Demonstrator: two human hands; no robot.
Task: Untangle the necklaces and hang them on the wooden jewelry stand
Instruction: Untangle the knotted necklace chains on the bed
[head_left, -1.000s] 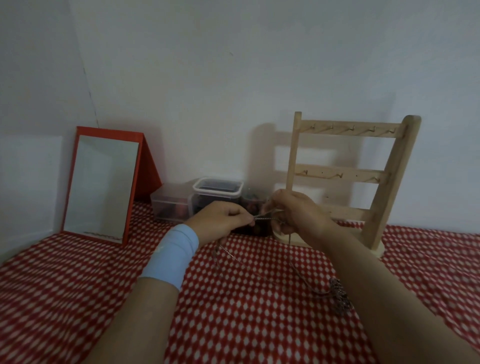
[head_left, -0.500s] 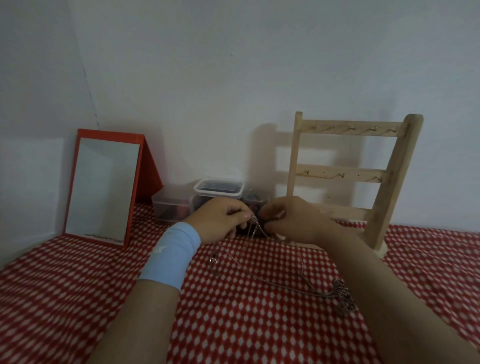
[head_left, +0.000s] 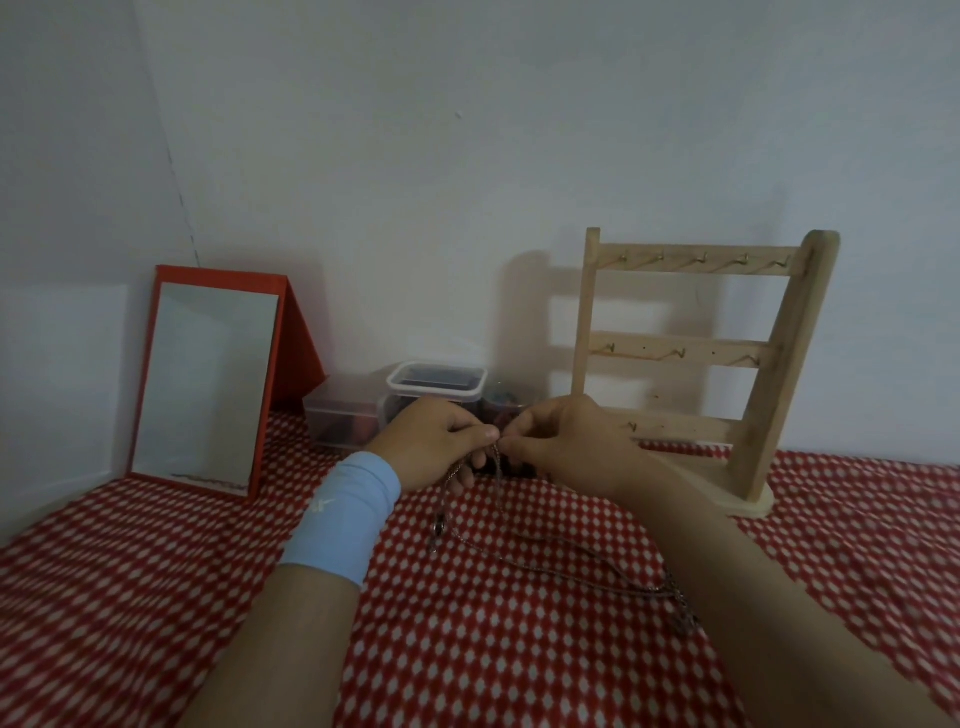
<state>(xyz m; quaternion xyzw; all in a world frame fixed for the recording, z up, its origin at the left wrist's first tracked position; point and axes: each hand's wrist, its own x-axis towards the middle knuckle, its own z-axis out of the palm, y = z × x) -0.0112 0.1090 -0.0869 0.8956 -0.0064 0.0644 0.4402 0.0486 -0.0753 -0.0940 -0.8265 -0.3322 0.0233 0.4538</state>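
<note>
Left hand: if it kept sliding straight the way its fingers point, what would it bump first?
Probably the right hand: the left hand points right, fingertips almost meeting around the necklace chain both pinch.

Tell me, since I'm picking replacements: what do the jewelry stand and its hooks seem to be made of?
The jewelry stand looks like pale unfinished wood: matte, light tan, with faint grain along its uprights. Its hooks look like small brassy metal pegs, judging by their thin shape and dull glint, though they are too small to be sure.
</note>
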